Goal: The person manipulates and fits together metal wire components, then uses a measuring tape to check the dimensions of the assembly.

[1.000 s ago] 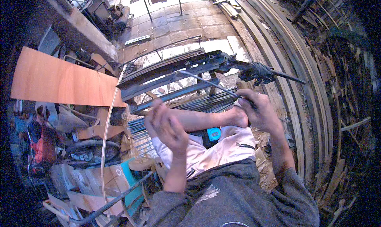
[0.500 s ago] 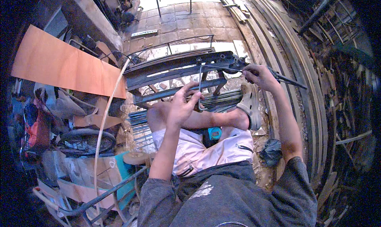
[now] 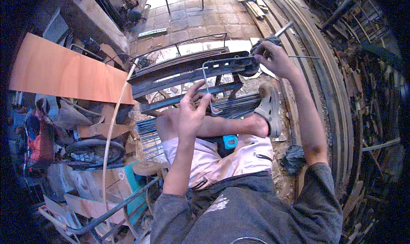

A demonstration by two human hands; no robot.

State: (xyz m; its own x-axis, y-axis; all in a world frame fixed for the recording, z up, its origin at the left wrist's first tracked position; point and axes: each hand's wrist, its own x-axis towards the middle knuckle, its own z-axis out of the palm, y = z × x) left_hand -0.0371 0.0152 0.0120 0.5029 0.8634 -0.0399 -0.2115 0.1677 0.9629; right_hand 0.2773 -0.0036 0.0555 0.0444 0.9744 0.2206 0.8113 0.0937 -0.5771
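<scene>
A thin metal rod [image 3: 226, 61], bent at a near right angle with a small hook at its lower end, lies over the end of a dark metal bench [image 3: 171, 81]. My left hand [image 3: 193, 109] pinches its downward leg between thumb and fingers. At the bench's right end, my right hand [image 3: 275, 58] is closed on the rod beside a dark bending fixture [image 3: 250, 67]. The rod's straight end sticks out to the right past that hand. A lever handle [image 3: 284, 29] points up and right from behind my right hand, which partly hides the fixture.
Several thin rods [image 3: 237, 107] lie bundled under the bench by my sandal [image 3: 269, 109]. A turquoise tape measure [image 3: 230, 141] sits between my legs. Long beams [image 3: 314, 43] run along the right. An orange board [image 3: 70, 69], a wheel [image 3: 95, 153] and a tube frame [image 3: 106, 214] stand left.
My right hand has moved up and slightly left with the rod, bringing it to the fixture. The left hand has shifted slightly left. The lever handle now points up and right.
</scene>
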